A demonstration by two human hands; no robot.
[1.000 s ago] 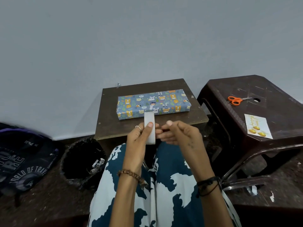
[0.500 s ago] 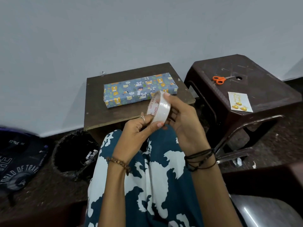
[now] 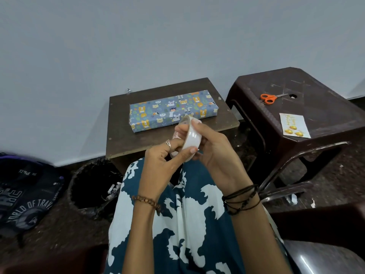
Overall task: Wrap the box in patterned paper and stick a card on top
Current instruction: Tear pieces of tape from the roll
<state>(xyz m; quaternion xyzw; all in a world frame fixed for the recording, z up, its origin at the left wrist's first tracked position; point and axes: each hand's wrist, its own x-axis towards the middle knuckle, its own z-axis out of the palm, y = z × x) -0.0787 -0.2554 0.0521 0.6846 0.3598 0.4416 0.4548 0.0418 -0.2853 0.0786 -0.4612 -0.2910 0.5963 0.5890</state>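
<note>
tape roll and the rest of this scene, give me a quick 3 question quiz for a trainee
1. True or false: the wrapped box already has the card stuck on top.
2. Which hands hold the tape roll? A) left hand only B) right hand only C) both hands
3. Fill in: the orange scissors lie on the dark ____ to the right of the small table.

Key
1. False. The card lies on the stool, near its front edge, apart from the box.
2. C. The left hand and the right hand both grip the roll, above the lap.
3. stool
</note>
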